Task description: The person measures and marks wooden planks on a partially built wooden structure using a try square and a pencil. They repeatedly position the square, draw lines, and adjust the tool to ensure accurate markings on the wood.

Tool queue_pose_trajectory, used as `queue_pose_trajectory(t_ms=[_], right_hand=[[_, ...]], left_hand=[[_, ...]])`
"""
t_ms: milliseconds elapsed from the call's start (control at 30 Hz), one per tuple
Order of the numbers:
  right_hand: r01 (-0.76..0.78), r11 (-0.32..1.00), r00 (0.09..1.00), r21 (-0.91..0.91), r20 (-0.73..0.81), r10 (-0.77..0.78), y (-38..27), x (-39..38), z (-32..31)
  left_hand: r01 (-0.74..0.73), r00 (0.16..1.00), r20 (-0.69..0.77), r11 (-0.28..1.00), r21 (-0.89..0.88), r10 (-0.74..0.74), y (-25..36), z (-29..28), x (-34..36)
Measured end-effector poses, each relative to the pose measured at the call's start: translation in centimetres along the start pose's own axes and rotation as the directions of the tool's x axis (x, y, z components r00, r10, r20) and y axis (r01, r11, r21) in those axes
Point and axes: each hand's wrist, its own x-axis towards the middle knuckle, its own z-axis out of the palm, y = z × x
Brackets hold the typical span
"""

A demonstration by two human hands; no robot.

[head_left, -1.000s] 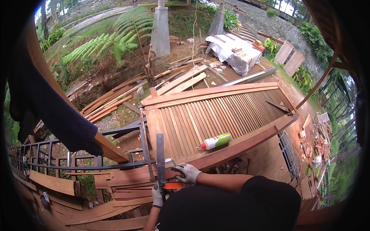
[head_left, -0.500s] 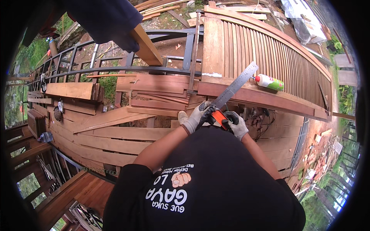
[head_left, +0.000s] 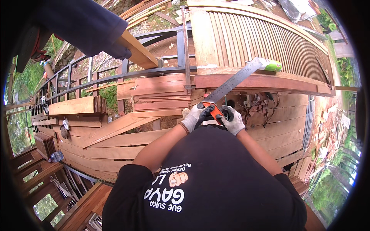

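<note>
Close to my body, both gloved hands hold a try square (head_left: 235, 81) with a long steel blade and an orange handle (head_left: 210, 105). My left hand (head_left: 195, 115) is closed round the handle's left side, near where the blade starts. On the handle's other side, my right hand (head_left: 232, 122) grips with bent fingers. The blade points up and to the right, and its tip covers part of a green and white bottle (head_left: 273, 65). That bottle lies on a slatted wooden shutter panel (head_left: 231, 42) with a reddish edge board (head_left: 262, 82).
A dark metal frame (head_left: 154, 71) runs to the left, with a wooden beam (head_left: 138, 52) and a dark trouser leg (head_left: 84, 27) above it. Stacked boards (head_left: 160, 86) lie left of the panel. Tangled cables (head_left: 266, 107) rest on the plank floor (head_left: 285, 125) at right.
The try square has turned, so its blade slants flatter and crosses in front of the bottle, and more of the orange handle shows. Both hands keep their grip. The whole view has shifted slightly.
</note>
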Motion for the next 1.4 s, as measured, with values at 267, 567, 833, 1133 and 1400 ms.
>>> queue_pose_trajectory(t_ms=[267,567,833,1133,1400], right_hand=[[-0.144,0.589,0.983,0.796,0.046,0.178,1.4,0.5,-0.8],[-0.284,0.659,0.912,0.696,-0.017,0.411,-2.1,5.9,-1.3],[-0.259,0.772,0.884,0.58,-0.179,0.431,0.4,10.0,-1.3],[-0.07,0.973,0.981,-0.221,-0.19,0.028,0.8,7.9,-2.5],[0.0,0.943,0.997,-0.333,-0.077,-0.027,4.2,2.5,-2.4]], left_hand=[[0.195,0.971,0.144,0.98,-0.029,-0.189,3.3,-2.9,-3.5],[0.322,0.933,0.205,0.941,-0.103,-0.297,2.5,-4.6,-2.9],[0.164,0.986,-0.001,0.986,-0.013,-0.164,-0.1,-3.5,0.2],[0.126,0.989,-0.096,0.985,0.117,-0.115,-1.2,-3.4,6.0],[0.04,0.968,-0.248,0.999,-0.035,-0.048,-1.3,-2.6,9.0]])
